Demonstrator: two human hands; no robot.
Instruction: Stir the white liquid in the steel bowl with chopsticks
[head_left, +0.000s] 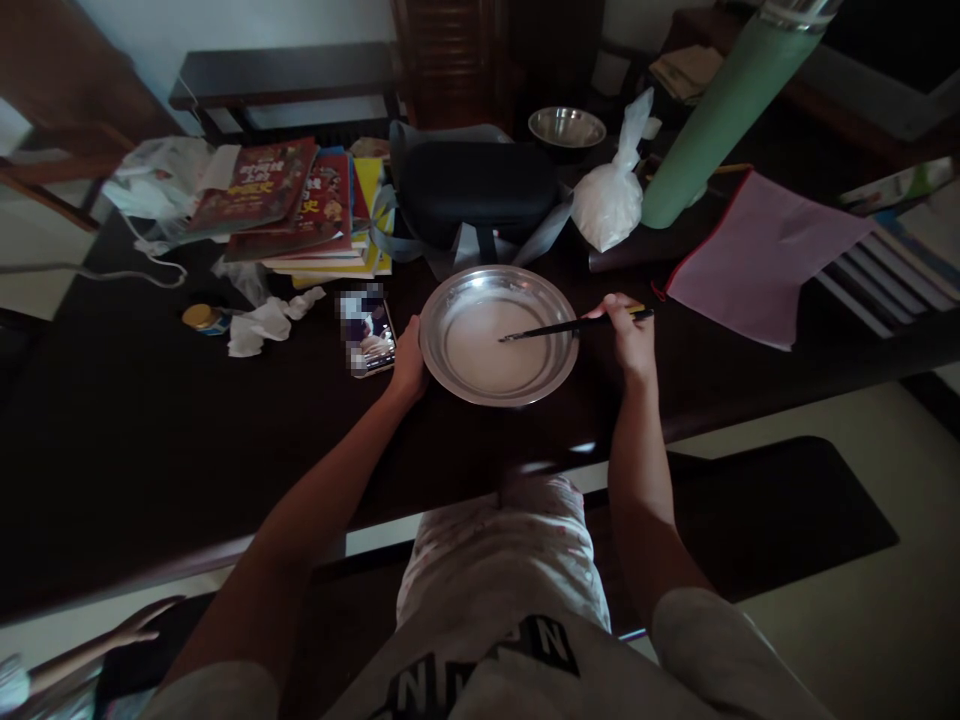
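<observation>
A shallow metal basin (499,397) rests on the dark table in front of me, with a milky white mixture (487,360) in its bottom. At its left side, my left hand (409,360) is closed against the rim, thumb near the top edge; the other fingers are mostly hidden. My right hand (631,335) grips a pair of dark chopsticks (559,328) from the right. Their whitened tips reach over the basin to the mixture. Just left of my left hand lies a phone (377,335) with its screen lit.
Behind the basin sit a black case (476,185), a tied bag of white powder (606,205), a green bottle (731,120) and a small metal bowl (567,128). Stacked books (255,185), crumpled tissue (261,325) and a small jar (206,319) lie left. Another person's hand (139,625) shows lower left.
</observation>
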